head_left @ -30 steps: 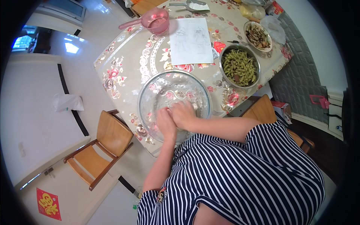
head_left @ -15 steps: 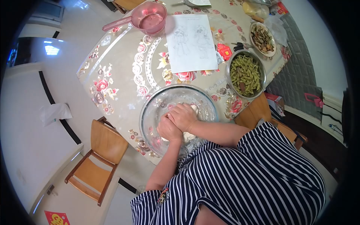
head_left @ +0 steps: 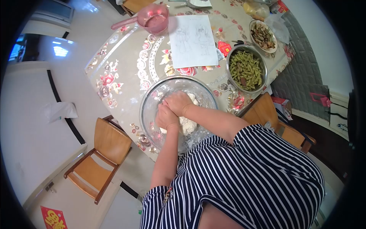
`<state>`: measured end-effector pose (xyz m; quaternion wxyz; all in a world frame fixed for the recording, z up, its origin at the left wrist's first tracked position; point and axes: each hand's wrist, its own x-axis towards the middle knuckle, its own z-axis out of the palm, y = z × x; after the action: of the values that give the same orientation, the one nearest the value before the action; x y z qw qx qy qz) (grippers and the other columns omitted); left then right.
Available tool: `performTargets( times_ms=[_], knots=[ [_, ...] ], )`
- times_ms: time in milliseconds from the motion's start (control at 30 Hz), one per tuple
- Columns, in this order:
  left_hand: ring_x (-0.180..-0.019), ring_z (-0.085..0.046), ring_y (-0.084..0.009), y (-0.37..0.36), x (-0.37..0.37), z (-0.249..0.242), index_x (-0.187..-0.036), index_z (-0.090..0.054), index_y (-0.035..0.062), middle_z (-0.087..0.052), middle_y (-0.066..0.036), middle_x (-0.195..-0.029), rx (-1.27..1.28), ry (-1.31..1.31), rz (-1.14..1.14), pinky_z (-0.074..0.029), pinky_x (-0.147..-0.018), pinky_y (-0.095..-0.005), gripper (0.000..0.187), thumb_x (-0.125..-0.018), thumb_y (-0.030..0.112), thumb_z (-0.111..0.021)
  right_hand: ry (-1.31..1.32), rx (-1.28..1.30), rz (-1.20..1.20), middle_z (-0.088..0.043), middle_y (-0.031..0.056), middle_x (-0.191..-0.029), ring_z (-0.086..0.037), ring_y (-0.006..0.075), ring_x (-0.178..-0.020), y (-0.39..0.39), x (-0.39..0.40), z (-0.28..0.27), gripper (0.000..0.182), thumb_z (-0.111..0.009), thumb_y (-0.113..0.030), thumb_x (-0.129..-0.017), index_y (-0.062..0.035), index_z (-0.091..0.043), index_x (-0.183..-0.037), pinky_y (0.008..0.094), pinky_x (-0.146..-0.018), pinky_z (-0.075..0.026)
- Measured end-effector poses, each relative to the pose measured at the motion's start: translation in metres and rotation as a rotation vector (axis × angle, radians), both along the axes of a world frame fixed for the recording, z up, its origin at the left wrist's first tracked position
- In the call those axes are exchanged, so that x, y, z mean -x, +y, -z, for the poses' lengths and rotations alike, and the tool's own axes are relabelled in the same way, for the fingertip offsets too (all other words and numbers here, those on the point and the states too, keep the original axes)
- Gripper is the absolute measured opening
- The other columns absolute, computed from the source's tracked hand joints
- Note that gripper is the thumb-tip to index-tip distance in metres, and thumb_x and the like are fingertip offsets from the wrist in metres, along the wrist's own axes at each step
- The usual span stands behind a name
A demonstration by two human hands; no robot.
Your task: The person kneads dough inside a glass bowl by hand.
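Note:
A large clear glass bowl (head_left: 146, 134) on the table holds pale, lumpy dough (head_left: 187, 125). Both my hands are inside it, side by side and touching, pressing on the dough. My left hand (head_left: 167, 117) is closed with its fingers curled into the dough at the left of the bowl. Just above it, my right hand (head_left: 178, 102) is closed too, with its fingertips hidden against the left hand and the dough. Part of the dough shows below and to the right of the right wrist. Floury smears cling to the bowl's inner wall.
Beyond the bowl lies a sheet of paper with drawings (head_left: 193, 42). A pink ladle-like scoop (head_left: 153, 19) stands to its left. At right are a metal bowl of green pods (head_left: 247, 70) and a plate of food (head_left: 263, 36). Wooden chairs (head_left: 110, 143) flank the table.
My hands have shifted slightly up and left within the bowl, and more dough shows below the right wrist. The whole view has shifted a little.

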<state>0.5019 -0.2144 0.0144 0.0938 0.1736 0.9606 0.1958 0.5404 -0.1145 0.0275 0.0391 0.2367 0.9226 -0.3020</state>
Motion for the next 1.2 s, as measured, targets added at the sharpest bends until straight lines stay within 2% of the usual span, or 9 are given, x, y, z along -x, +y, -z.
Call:
performTargets(
  times_ms=[100,167,267,367,500,567,767,1067,1200],
  knots=[
    [-0.082,-0.065,-0.0451,-0.010,0.008,0.005,-0.091,-0.063,0.0048,-0.070,-0.024,-0.087,0.004,-0.067,0.085,-0.047,-0.073,-0.0563,0.047,-0.107,0.043,-0.041,-0.043,0.033,0.003,-0.078,0.0145,-0.096,-0.074,0.0330,-0.094,0.005,0.004,-0.001,0.036,-0.053,-0.032,-0.097,-0.0092,-0.079,-0.088,0.0461,-0.084,-0.055],
    [-0.088,-0.065,-0.0438,-0.026,0.019,0.022,-0.102,-0.063,0.0013,-0.070,-0.025,-0.094,-0.474,-0.375,-0.009,-0.048,-0.081,-0.0508,0.043,-0.107,0.040,-0.043,-0.133,0.085,0.007,-0.078,0.0162,-0.098,-0.074,0.0328,-0.096,0.001,0.005,-0.006,0.036,-0.053,-0.033,-0.097,-0.0086,-0.079,-0.091,0.0467,-0.085,-0.056],
    [-0.093,-0.065,-0.0421,-0.030,-0.005,-0.031,-0.111,-0.062,-0.0014,-0.069,-0.025,-0.099,-0.501,-0.478,-0.112,-0.048,-0.087,-0.0464,0.042,-0.106,0.037,-0.044,-0.217,0.337,0.169,-0.076,0.0190,-0.099,-0.072,0.0349,-0.099,0.007,0.013,0.006,0.037,-0.052,-0.031,-0.096,-0.0086,-0.079,-0.087,0.0488,-0.088,-0.054],
    [-0.090,-0.064,-0.0258,-0.037,-0.026,-0.052,-0.111,-0.063,-0.0039,-0.068,-0.019,-0.096,-0.319,-0.378,-0.083,-0.050,-0.086,-0.0394,0.043,-0.107,0.035,-0.045,-0.101,-0.046,0.038,-0.075,0.0151,-0.098,-0.069,0.0337,-0.102,-0.021,-0.027,-0.050,0.035,-0.051,-0.030,-0.096,-0.0100,-0.079,-0.088,0.0484,-0.092,-0.049],
    [-0.093,-0.066,-0.0299,-0.048,-0.038,-0.049,-0.110,-0.064,-0.0029,-0.069,-0.020,-0.097,-0.378,-0.351,-0.129,-0.050,-0.088,-0.0416,0.041,-0.107,0.033,-0.045,0.058,-0.136,0.044,-0.073,0.0081,-0.095,-0.063,0.0281,-0.102,-0.047,-0.063,-0.054,0.034,-0.050,-0.030,-0.097,-0.0119,-0.077,-0.087,0.0469,-0.092,-0.042],
    [-0.095,-0.067,-0.0375,-0.048,-0.052,-0.056,-0.115,-0.067,-0.0007,-0.071,-0.022,-0.104,-0.307,-0.009,0.067,-0.049,-0.089,-0.0457,0.042,-0.109,0.032,-0.041,0.144,-0.179,0.059,-0.074,0.0069,-0.094,-0.064,0.0282,-0.098,-0.057,-0.078,-0.047,0.034,-0.050,-0.030,-0.097,-0.0118,-0.075,-0.083,0.0473,-0.089,-0.042],
    [-0.090,-0.067,-0.0396,-0.045,-0.064,-0.050,-0.102,-0.075,0.0092,-0.075,-0.015,-0.097,-0.148,-0.236,0.016,-0.047,-0.086,-0.0524,0.037,-0.106,0.030,-0.045,0.109,-0.025,0.429,-0.072,0.0049,-0.088,-0.064,0.0242,-0.096,-0.070,-0.083,-0.033,0.028,-0.056,-0.029,-0.092,-0.0141,-0.074,-0.076,0.0439,-0.090,-0.043],
    [-0.082,-0.066,-0.0340,-0.029,-0.034,0.002,-0.090,-0.072,0.0143,-0.074,-0.010,-0.088,-0.122,0.099,0.139,-0.045,-0.076,-0.0495,0.027,-0.099,0.033,-0.056,0.353,-0.157,0.290,-0.066,0.0017,-0.083,-0.063,0.0237,-0.087,-0.038,-0.044,-0.003,0.020,-0.061,-0.024,-0.087,-0.0141,-0.065,-0.071,0.0420,-0.083,-0.046],
    [-0.081,-0.064,-0.0347,-0.018,-0.022,0.010,-0.083,-0.070,0.0117,-0.071,-0.013,-0.084,0.055,-0.008,0.120,-0.043,-0.073,-0.0492,0.034,-0.102,0.032,-0.050,0.319,-0.146,0.221,-0.068,0.0037,-0.081,-0.064,0.0250,-0.085,-0.020,-0.028,0.013,0.022,-0.060,-0.026,-0.088,-0.0145,-0.066,-0.071,0.0427,-0.082,-0.047]
  ],
)
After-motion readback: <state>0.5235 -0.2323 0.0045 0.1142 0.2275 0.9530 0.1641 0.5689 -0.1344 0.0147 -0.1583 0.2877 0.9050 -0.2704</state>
